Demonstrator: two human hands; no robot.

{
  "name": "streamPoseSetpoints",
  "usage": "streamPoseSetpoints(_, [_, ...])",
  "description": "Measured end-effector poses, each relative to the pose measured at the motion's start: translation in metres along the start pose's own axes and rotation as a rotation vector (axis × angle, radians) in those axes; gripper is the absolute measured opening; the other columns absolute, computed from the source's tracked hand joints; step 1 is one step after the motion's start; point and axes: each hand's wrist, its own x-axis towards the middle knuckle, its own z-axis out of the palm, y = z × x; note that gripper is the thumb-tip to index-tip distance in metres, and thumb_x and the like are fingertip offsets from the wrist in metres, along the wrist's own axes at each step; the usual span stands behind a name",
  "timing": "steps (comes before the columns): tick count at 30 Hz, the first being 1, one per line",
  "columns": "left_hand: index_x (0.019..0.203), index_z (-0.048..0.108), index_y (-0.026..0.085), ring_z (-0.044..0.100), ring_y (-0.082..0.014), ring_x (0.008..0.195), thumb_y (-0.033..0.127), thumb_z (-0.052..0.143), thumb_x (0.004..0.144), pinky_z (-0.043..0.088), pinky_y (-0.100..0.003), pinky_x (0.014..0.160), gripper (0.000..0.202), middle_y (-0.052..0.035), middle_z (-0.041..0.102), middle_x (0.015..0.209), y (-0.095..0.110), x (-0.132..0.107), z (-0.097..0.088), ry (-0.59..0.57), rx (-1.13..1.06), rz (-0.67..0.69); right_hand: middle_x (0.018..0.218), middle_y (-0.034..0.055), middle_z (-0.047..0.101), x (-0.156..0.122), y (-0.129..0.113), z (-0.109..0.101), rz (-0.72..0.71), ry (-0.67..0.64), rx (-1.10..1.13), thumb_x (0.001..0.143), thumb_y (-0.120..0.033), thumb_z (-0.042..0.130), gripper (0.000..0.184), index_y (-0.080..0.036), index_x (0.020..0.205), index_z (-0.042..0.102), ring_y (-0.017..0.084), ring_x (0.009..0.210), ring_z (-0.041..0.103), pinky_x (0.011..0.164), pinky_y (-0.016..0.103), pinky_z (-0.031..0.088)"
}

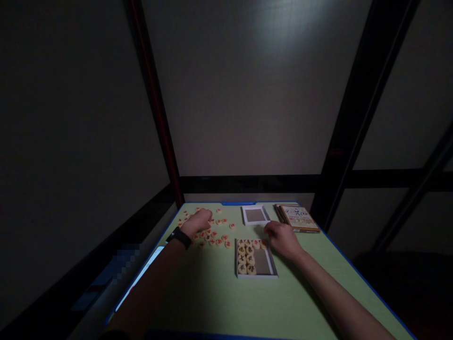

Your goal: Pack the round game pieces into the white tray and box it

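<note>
My left hand (199,223), with a dark watch (179,237) on its wrist, reaches into the loose Chinese chess pieces (218,242) at the table's far left. Its fingers are bent down and pressed together; whatever is under them is hidden. At the upper right corner of a shallow white box (256,276), my right hand (282,237) is curled, fingertips close to a piece (264,244) in the box's top row. I cannot make out whether it holds anything. Round wooden pieces (241,259) fill the box's left columns and top row; the grey bottom shows at the lower right.
A second white tray-like box part (255,215) lies beyond the first. Flat printed boxes (300,218) are stacked at the back right. A phone or tablet with a bright screen (139,276) lies along the left edge of the green table (212,302). Grey walls stand close behind.
</note>
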Motion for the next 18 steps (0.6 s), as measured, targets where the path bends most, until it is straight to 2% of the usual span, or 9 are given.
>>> streamPoseSetpoints(2, [0.095, 0.070, 0.016, 0.067, -0.0236, 0.096, 0.009, 0.061, 0.074, 0.049, -0.026, 0.077, 0.025, -0.0116, 0.072, 0.101, 0.008, -0.005, -0.007, 0.030, -0.008, 0.006, 0.081, 0.0079, 0.074, 0.000, 0.000, 0.001, 0.013, 0.047, 0.082, 0.072, -0.003, 0.050, 0.025, -0.018, 0.075, 0.069, 0.021, 0.077, 0.068, 0.071, 0.029, 0.046])
streamPoseSetpoints(4, [0.099, 0.071, 0.016, 0.067, -0.0229, 0.097, 0.013, 0.058, 0.079, 0.049, -0.027, 0.081, 0.024, -0.0108, 0.073, 0.101, 0.022, -0.013, -0.014, 0.079, -0.037, 0.040, 0.079, 0.0070, 0.073, 0.001, -0.005, 0.002, 0.028, 0.107, 0.255, 0.073, -0.007, 0.050, 0.022, -0.018, 0.076, 0.069, 0.021, 0.077, 0.067, 0.073, 0.030, 0.048])
streamPoseSetpoints(7, [0.101, 0.072, 0.018, 0.068, -0.0210, 0.090, 0.018, 0.058, 0.082, 0.050, -0.027, 0.084, 0.023, -0.0067, 0.075, 0.092, 0.056, -0.026, -0.018, 0.234, -0.216, 0.146, 0.086, 0.0065, 0.073, 0.003, -0.018, 0.004, 0.077, 0.115, 0.722, 0.080, -0.021, 0.057, 0.016, -0.018, 0.088, 0.071, 0.021, 0.080, 0.068, 0.075, 0.033, 0.052])
streamPoseSetpoints(9, [0.100, 0.072, 0.020, 0.068, -0.0192, 0.089, 0.021, 0.061, 0.083, 0.051, -0.027, 0.086, 0.020, -0.0037, 0.075, 0.093, 0.080, -0.035, -0.016, 0.347, -0.370, 0.251, 0.096, 0.0076, 0.074, 0.004, -0.029, 0.007, 0.134, 0.060, 1.040, 0.080, -0.035, 0.067, 0.025, -0.019, 0.099, 0.071, 0.022, 0.084, 0.070, 0.077, 0.035, 0.055])
streamPoseSetpoints(11, [0.099, 0.072, 0.021, 0.068, -0.0181, 0.089, 0.020, 0.062, 0.084, 0.052, -0.028, 0.087, 0.018, -0.0034, 0.075, 0.097, 0.102, -0.043, -0.009, 0.460, -0.485, 0.319, 0.102, 0.0081, 0.074, 0.004, -0.038, 0.011, 0.179, 0.015, 1.262, 0.075, -0.045, 0.076, 0.038, -0.021, 0.105, 0.071, 0.023, 0.087, 0.071, 0.079, 0.036, 0.057])
streamPoseSetpoints(14, [0.101, 0.072, 0.022, 0.068, -0.0167, 0.086, 0.015, 0.065, 0.082, 0.054, -0.028, 0.086, 0.021, -0.0032, 0.075, 0.098, 0.121, -0.049, 0.003, 0.553, -0.584, 0.341, 0.099, 0.0083, 0.075, 0.002, -0.042, 0.017, 0.217, -0.007, 1.429, 0.067, -0.050, 0.084, 0.047, -0.022, 0.103, 0.073, 0.022, 0.085, 0.071, 0.078, 0.036, 0.059])
streamPoseSetpoints(18, [0.099, 0.072, 0.022, 0.068, -0.0163, 0.086, 0.014, 0.066, 0.083, 0.055, -0.028, 0.084, 0.019, -0.0028, 0.074, 0.096, 0.127, -0.048, 0.019, 0.631, -0.633, 0.350, 0.091, 0.0093, 0.076, 0.002, -0.036, 0.023, 0.249, 0.013, 1.472, 0.063, -0.047, 0.088, 0.047, -0.018, 0.098, 0.073, 0.023, 0.079, 0.072, 0.072, 0.036, 0.060])
